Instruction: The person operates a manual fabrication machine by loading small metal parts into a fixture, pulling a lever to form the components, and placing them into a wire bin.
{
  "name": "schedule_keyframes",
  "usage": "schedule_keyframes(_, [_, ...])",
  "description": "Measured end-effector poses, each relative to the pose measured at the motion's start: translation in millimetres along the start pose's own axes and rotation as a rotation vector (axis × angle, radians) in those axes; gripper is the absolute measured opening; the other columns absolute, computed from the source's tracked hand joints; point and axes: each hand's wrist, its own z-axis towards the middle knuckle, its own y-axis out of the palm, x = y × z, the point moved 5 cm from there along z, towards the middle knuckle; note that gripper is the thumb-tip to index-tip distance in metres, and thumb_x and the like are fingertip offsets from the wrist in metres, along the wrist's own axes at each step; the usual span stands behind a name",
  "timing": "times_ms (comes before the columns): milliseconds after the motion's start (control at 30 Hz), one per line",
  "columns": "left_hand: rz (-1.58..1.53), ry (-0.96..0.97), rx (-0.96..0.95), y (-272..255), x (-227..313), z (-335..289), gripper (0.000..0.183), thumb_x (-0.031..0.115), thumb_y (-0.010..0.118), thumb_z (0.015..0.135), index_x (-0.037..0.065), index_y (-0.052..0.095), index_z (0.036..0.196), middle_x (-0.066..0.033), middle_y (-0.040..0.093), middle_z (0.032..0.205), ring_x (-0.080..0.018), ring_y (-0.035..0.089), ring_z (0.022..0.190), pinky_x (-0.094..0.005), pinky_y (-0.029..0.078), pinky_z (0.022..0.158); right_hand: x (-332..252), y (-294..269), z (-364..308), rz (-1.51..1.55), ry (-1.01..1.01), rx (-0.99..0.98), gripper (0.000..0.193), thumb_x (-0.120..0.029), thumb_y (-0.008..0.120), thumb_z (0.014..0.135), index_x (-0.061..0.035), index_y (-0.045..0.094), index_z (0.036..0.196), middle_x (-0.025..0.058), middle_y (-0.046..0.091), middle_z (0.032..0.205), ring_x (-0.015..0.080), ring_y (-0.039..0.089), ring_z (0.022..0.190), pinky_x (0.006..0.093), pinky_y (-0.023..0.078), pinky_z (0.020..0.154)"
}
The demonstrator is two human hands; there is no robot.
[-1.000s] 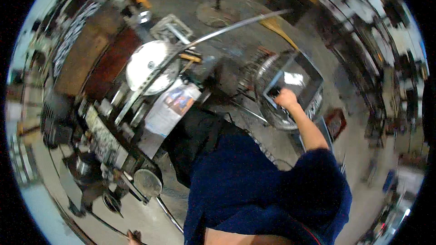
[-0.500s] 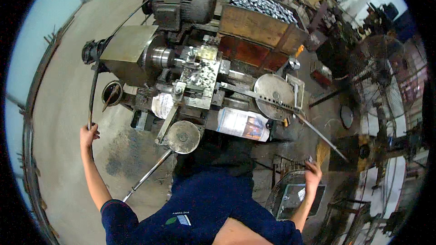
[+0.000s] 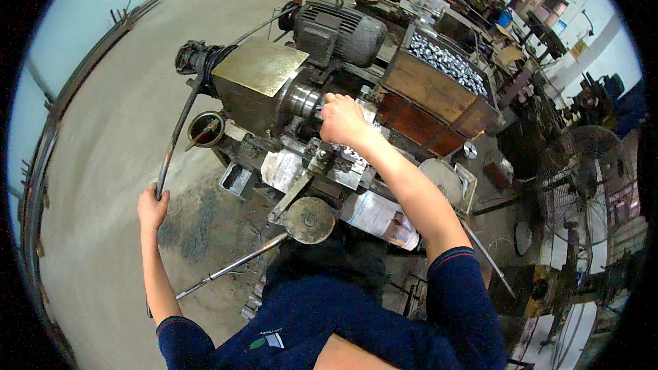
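My left hand [image 3: 153,207] is wrapped round the lower end of a long dark lever [image 3: 179,127], which runs up to the left end of a lathe-like machine's boxy headstock [image 3: 259,67]. Reaching across the machine, my right hand [image 3: 343,120] is closed at the front of the shiny round chuck [image 3: 302,100]. Its fingertips are bunched there, and what they hold, if anything, is hidden by the hand. Below that hand lies the metal tool slide [image 3: 349,173], strewn with chips. A round grey disc [image 3: 310,220] on an arm sits nearer my body, with a metal rod handle [image 3: 233,265] slanting away from it.
Behind the machine are a finned motor [image 3: 340,33] and a wooden bin [image 3: 432,99] heaped with small shiny metal parts. A bucket [image 3: 205,129] stands left of the machine bed. At the right are a second disc [image 3: 441,179] and a large fan [image 3: 588,181].
My right hand has moved from the lower right, beside the machine, up and left to the chuck. My left hand still grips the lever. The whole view has shifted.
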Motion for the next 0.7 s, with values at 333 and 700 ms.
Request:
schedule_keyframes(333, [-0.012, -0.016, 0.043, 18, -16, 8, 0.029, 0.024, 0.063, 0.071, 0.0, 0.053, 0.085, -0.0224, 0.058, 0.071, -0.0407, 0.057, 0.073, -0.0465, 0.045, 0.063, 5, 34, 20, 0.119, 0.103, 0.031, 0.029, -0.019, 0.064, 0.055, 0.001, 0.065, 0.076, 0.0189, 0.055, 0.093, 0.0324, 0.056, 0.09, 0.0379, 0.047, 0.08])
schedule_keyframes(700, [0.027, -0.01, -0.02, 17, -20, 22, 0.027, 0.024, 0.061, 0.073, 0.0, 0.055, 0.082, -0.0233, 0.058, 0.074, -0.0406, 0.056, 0.077, -0.0469, 0.044, 0.067, 10, 38, 32, 0.331, 0.22, -0.029, 0.033, -0.018, 0.063, 0.054, 0.0074, 0.061, 0.075, 0.0229, 0.056, 0.09, 0.037, 0.056, 0.087, 0.0385, 0.047, 0.08])
